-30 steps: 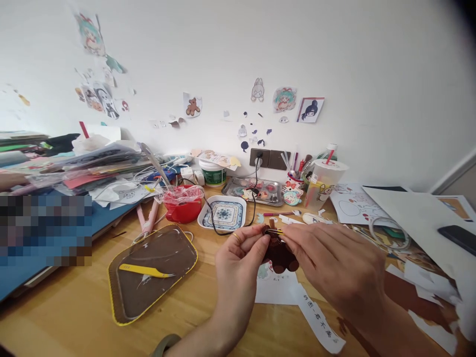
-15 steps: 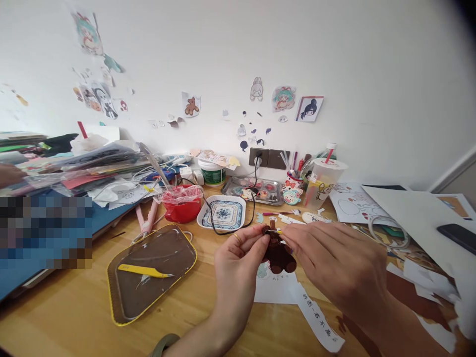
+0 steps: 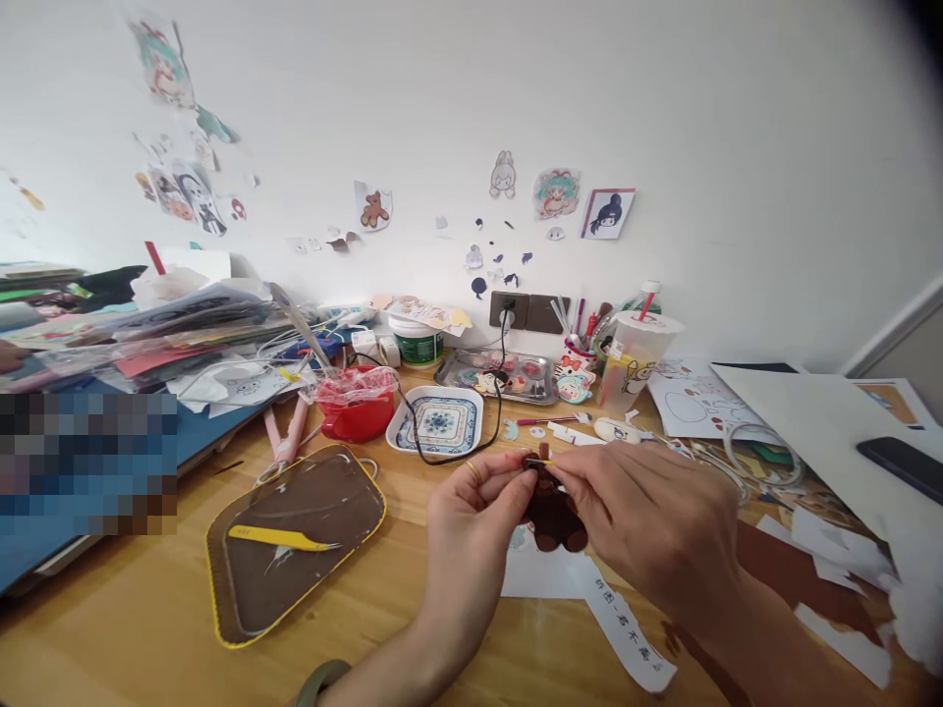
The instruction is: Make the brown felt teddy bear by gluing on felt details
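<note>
My left hand [image 3: 475,525] pinches a dark brown bear-shaped figure [image 3: 556,518] by its upper left edge, between thumb and fingers. The figure hangs upright above the desk, with rounded feet at its lower end. My right hand [image 3: 655,520] is closed around a thin pointed tool with a bit of yellow showing [image 3: 543,462]. Its tip meets the upper part of the figure, close to my left fingertips. Most of the tool is hidden in my right fingers. Beneath the figure lies a white paper [image 3: 541,581] with a strip of handwriting [image 3: 635,643].
Yellow tweezers [image 3: 280,537] lie on a brown yellow-edged board [image 3: 250,599] at left. Behind are a red bowl [image 3: 360,417], a patterned tray [image 3: 476,432] crossed by a black cable, and a drink cup [image 3: 637,358]. Paper scraps [image 3: 847,643] lie at right.
The tool has tilted, and less of its metal shows beside the figure. The figure sits slightly lower and turned a little. My view has shifted slightly right.
</note>
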Demonstrator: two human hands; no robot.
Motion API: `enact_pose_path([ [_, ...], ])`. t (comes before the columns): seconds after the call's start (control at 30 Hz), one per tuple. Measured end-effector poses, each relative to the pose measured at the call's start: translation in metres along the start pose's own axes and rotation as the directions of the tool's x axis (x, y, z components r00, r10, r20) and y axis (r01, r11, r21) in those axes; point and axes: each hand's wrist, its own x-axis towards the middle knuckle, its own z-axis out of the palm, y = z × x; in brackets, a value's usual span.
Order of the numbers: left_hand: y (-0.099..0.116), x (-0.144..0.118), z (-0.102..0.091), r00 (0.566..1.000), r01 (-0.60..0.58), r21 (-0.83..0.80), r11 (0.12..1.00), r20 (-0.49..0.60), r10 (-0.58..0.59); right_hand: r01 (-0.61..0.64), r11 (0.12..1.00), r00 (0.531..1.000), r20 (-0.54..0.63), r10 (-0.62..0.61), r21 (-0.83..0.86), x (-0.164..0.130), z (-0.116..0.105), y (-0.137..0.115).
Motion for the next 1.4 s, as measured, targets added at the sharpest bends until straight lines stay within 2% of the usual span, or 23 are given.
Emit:
enact_pose_path([
  [0.13,0.001,0.001,0.0,1.0,0.006,0.037,0.999,-0.022,-0.005,-0.149,0.985,0.988,-0.012,0.151,0.083,-0.002,0.004,0.001],
  [0.23,0.004,0.002,-0.001,0.999,-0.021,0.043,0.999,-0.023,0.022,-0.265,0.953,0.964,0.039,0.262,0.148,-0.004,0.003,0.005],
  [0.43,0.004,0.002,-0.001,0.994,-0.112,0.002,0.994,-0.009,0.112,-0.158,0.974,0.984,0.112,0.141,0.162,-0.001,-0.001,0.004],
  [0.5,0.003,0.002,-0.001,0.991,-0.132,0.007,0.991,-0.012,0.132,-0.153,0.976,0.984,0.116,0.136,0.152,0.0,-0.001,0.001],
  [0.73,0.001,0.0,-0.002,0.986,-0.161,-0.001,0.987,-0.042,0.161,-0.22,0.966,0.97,0.135,0.202,0.137,0.0,0.001,-0.003],
  [0.97,0.002,-0.001,-0.001,0.987,-0.159,-0.027,0.987,-0.028,0.158,-0.349,0.895,0.933,0.188,0.306,0.276,0.002,-0.001,-0.005],
  [1.23,0.001,0.0,0.0,0.986,-0.157,-0.007,0.988,-0.048,0.157,-0.357,0.9,0.93,0.181,0.319,0.249,0.001,0.0,-0.006],
  [1.4,0.0,-0.001,0.001,0.987,-0.154,0.002,0.988,-0.05,0.154,-0.392,0.875,0.914,0.231,0.334,0.286,0.002,-0.001,-0.006],
])
